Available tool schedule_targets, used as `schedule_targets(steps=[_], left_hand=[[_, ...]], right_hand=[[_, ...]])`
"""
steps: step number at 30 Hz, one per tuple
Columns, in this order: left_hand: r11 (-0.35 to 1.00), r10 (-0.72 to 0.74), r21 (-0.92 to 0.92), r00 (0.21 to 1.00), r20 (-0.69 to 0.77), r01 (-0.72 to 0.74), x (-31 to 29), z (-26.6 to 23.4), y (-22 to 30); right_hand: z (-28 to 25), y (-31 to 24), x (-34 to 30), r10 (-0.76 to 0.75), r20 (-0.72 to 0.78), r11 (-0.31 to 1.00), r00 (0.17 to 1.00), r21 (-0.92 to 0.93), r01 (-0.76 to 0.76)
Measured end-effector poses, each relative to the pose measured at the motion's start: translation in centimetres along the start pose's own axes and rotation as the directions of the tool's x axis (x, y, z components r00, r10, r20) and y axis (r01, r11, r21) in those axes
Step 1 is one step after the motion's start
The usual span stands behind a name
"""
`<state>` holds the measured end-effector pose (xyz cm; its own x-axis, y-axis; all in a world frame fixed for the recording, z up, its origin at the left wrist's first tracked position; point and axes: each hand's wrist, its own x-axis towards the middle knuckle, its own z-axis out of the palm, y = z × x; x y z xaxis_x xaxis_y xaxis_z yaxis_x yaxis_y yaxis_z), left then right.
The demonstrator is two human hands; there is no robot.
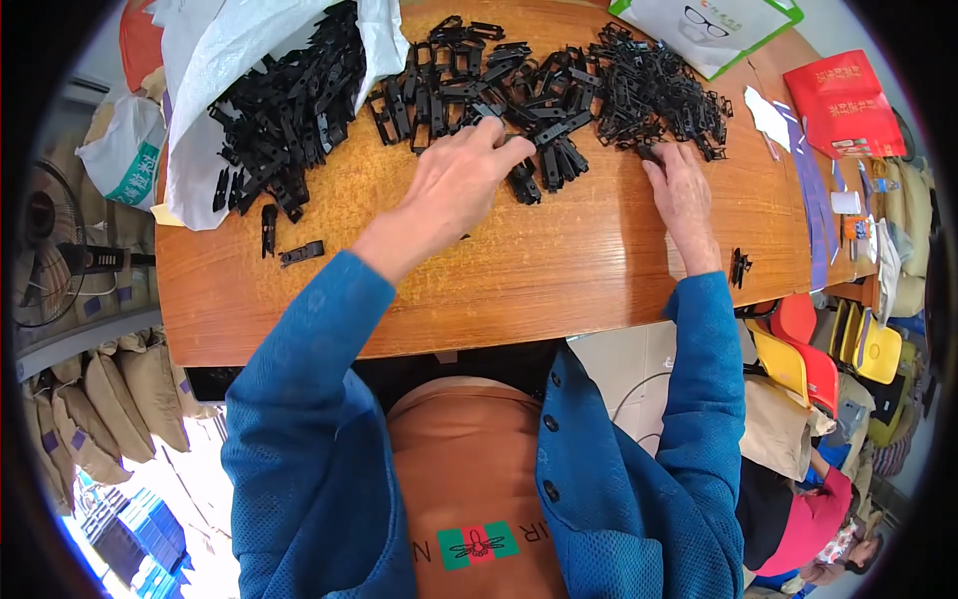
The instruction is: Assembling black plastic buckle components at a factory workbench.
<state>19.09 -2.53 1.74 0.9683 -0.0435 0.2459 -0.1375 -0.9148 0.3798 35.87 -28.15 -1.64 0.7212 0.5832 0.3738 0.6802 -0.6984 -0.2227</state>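
Observation:
My left hand (459,175) reaches into the middle pile of black plastic clips (554,100), its fingers curled together. What its fingertips grip is hidden behind the hand. At the near edge of a second pile, made of smaller, thinner black plastic pieces (664,85), is my right hand (684,195). Its thumb and fingers close on a small dark piece there. A white sack (195,125) lies on its side at the left, with many black clips (299,110) spilling from its mouth. Two loose clips (302,253) lie near it.
The wooden table (449,299) curves in front of me. A white-green bag (714,35), a red package (843,105) and purple strips (813,200) lie at the right. A few black pieces (739,268) rest near the right edge. A fan (50,240) stands left; another person (808,519) sits lower right.

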Motion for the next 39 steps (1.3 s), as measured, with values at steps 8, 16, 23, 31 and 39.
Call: schedule_targets(steps=[8,16,23,31,39], left_hand=[[0.986,0.157,0.053,0.987,0.018,-0.158,0.7,0.6,-1.3],[0.949,-0.177,-0.277,0.981,-0.080,0.148,-4.7,-1.2,-0.2],[0.662,-0.505,-0.635,0.863,0.014,0.398,-10.4,-2.6,2.6],[0.711,-0.405,-0.693,0.875,-0.266,0.118,-14.0,-1.7,2.9],[0.636,-0.412,-0.751,0.901,-0.136,0.178,-15.1,-2.9,3.2]], right_hand=[[-0.1,-0.5,-0.8,0.031,-0.002,0.983,1.000,0.184,-0.031],[-1.5,-9.1,-3.4,0.206,0.200,0.407,0.958,0.873,-0.269],[-2.9,-18.8,-5.1,-0.057,0.206,0.423,0.977,0.892,-0.163],[-3.5,-23.1,-5.2,-0.402,-0.036,0.662,0.915,0.679,0.318],[-4.0,-23.4,-5.3,-0.577,-0.093,0.619,0.811,0.599,0.509]])
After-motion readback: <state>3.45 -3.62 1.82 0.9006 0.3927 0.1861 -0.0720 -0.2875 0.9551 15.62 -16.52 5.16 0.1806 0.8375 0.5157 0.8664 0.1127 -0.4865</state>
